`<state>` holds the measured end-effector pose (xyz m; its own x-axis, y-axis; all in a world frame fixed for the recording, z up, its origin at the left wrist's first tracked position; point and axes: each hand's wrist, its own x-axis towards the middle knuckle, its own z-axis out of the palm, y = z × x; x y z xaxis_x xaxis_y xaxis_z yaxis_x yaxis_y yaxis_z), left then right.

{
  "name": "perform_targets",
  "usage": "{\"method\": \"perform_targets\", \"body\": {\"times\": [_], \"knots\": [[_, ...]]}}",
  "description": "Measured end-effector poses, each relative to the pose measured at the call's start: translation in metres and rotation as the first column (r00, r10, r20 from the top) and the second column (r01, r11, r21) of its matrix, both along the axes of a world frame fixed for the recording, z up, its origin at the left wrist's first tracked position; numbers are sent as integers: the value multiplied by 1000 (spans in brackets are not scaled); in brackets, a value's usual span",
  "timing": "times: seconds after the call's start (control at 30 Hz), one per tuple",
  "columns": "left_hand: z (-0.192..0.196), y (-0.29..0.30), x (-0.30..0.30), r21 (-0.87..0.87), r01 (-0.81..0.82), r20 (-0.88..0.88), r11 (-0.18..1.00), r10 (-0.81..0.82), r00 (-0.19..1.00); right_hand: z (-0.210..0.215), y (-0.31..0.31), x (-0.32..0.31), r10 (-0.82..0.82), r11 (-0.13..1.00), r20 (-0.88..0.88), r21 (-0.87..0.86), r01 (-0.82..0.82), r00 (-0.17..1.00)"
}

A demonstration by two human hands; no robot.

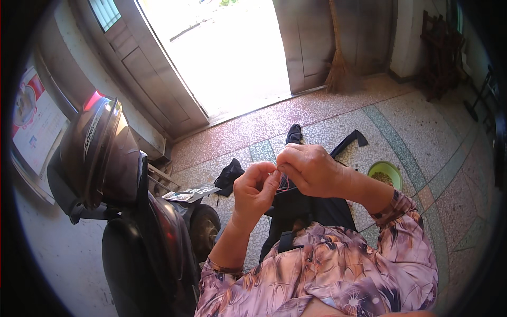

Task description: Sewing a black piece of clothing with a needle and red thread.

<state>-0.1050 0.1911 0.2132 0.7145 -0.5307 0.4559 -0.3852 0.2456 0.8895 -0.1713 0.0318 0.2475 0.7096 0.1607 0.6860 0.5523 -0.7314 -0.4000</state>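
Centrally, left hand (254, 191) and right hand (310, 168) meeting at the fingertips, both pinched closed on fine pinkish thread (288, 186), loose loop hanging just below them, green bowl (395, 173) on speckled floor (430, 150) at right.

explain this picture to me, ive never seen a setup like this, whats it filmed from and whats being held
No robot here: these are a person's own bare left hand and right hand. The single picture comes from a wide fisheye camera on their head, looking down, so straight edges bend. Their fingertips meet, pinching a thin reddish strand that loops below; anything smaller can't be made out. Beyond, a green bowl and a black cloth-like item rest on the speckled floor.
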Motion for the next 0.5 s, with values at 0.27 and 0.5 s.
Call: {"method": "perform_targets", "body": {"times": [0.27,0.5], "knots": [[0,5,3,111,-110,184,988,89,979,-3,4,0,-82,990,54,-111,87,995],[-1,4,6,85,-90,126,992,78,989,-6,-2,6,-39,998,-84,51,44,996]]}}
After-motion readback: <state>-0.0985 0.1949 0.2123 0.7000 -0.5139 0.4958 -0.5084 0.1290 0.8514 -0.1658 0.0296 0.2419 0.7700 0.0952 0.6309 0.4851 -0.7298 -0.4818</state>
